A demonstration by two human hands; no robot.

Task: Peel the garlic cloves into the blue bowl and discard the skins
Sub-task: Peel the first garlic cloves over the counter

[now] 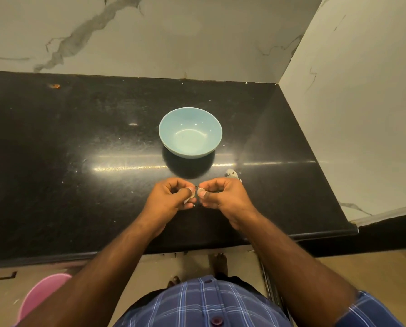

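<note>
We've got the small papery garlic clove (196,193) pinched between both grips, left hand (171,199) and right hand (223,197), just in front of the empty pale-blue ceramic bowl (190,147) on the black stone tabletop (79,149), so we'd nick the skin with thumbnails and pull apart gently.

My left hand (171,197) and right hand (220,194) meet over the black counter (79,149), both pinching a garlic clove (196,193) between curled fingers. The blue bowl (190,132) sits just beyond them. Some skins (232,173) lie by my right hand. A pink bin (41,296) stands below at left.
</note>
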